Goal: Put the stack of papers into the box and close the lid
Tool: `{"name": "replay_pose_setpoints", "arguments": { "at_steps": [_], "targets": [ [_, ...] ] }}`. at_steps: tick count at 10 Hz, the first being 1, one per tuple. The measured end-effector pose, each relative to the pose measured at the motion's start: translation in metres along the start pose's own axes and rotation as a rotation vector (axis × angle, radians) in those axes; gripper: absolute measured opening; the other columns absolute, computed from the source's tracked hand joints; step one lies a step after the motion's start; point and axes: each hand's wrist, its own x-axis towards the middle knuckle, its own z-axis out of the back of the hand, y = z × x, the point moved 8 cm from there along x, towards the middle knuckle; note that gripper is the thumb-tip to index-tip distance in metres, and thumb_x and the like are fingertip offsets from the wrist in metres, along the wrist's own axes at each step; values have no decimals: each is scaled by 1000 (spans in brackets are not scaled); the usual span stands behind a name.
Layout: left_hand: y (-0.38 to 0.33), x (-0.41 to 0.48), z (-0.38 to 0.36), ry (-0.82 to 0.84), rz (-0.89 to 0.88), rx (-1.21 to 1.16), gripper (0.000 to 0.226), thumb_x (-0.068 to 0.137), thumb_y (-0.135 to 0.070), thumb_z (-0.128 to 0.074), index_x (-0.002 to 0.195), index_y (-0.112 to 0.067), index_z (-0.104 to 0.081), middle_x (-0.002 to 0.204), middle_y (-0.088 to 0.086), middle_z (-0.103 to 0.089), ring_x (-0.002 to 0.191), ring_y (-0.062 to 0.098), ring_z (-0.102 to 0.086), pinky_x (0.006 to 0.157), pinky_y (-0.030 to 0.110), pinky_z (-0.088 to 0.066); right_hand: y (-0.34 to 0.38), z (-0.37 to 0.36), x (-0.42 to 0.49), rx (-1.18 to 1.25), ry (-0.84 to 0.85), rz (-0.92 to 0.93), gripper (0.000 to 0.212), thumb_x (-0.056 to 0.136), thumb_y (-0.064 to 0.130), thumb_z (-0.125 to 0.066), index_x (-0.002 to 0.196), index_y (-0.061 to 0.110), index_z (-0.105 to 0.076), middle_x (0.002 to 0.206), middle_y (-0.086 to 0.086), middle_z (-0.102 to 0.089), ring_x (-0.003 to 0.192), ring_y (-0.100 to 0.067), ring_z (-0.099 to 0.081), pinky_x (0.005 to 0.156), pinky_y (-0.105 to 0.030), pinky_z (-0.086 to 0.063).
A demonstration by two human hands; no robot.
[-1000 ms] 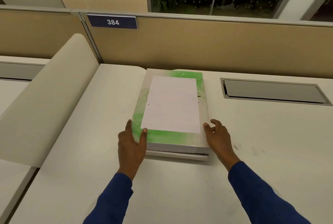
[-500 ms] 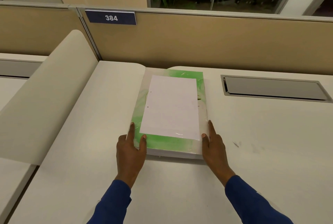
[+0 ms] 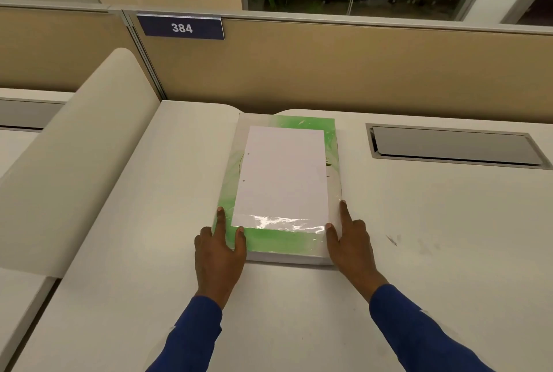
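A flat white and green box (image 3: 281,241) lies on the desk (image 3: 419,267) in front of me with its lid down. A white sheet is stuck on the lid under clear tape. The stack of papers is not visible. My left hand (image 3: 218,249) rests flat at the box's near left corner, its fingers spread on the lid's edge. At the near right corner my right hand (image 3: 350,240) presses against the side, with its index finger along the right edge. Neither hand grips anything.
A beige partition with a blue sign reading 384 (image 3: 182,27) runs behind the desk. A metal cable hatch (image 3: 452,145) is set into the desk right of the box. A curved cream divider (image 3: 74,162) rises at the left.
The gap at the box's front edge has shut and the lid now lies flat. Both hands moved in and settled against the near corners.
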Motion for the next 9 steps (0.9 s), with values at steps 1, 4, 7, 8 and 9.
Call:
{"name": "replay_pose_setpoints", "arguments": {
  "at_steps": [1,4,7,8,9],
  "targets": [
    [0,3,-6,-16,-16,43,68,97,-41,-57,157,-17,-37,101,18,-56,100,36,-52,86,45,-49,1,-1,5,-12,10,-4,69,103,44,-41,161,29,-7,122,-14,-48,109,-30,-55,93,-37,-46],
    [-12,30,-10,-41,-67,164,78,92,-57,-28,156,-13,-36,104,20,-57,96,37,-54,82,45,-49,15,0,31,-72,40,-4,70,102,49,-38,161,30,-3,129,-16,-47,112,-32,-56,93,-41,-50],
    [-22,41,-13,-31,-101,325,74,97,-54,-28,158,-11,-33,112,23,-59,98,39,-56,81,45,-47,18,9,43,-172,147,40,76,100,57,-37,160,30,0,131,-17,-50,112,-34,-58,91,-41,-50],
    [-24,41,-14,14,-54,413,69,102,-49,-34,160,-15,-23,129,22,-54,113,39,-52,95,48,-40,10,16,36,-131,190,82,80,97,59,-42,160,28,-3,131,-17,-52,113,-34,-58,95,-44,-50],
    [-35,32,-15,7,-33,491,73,101,-49,-34,160,-9,-19,157,28,-31,140,46,-33,114,57,-27,-6,20,19,-139,189,157,78,98,60,-38,161,23,-9,139,-15,-50,124,-32,-52,99,-45,-48]
  ]
}}
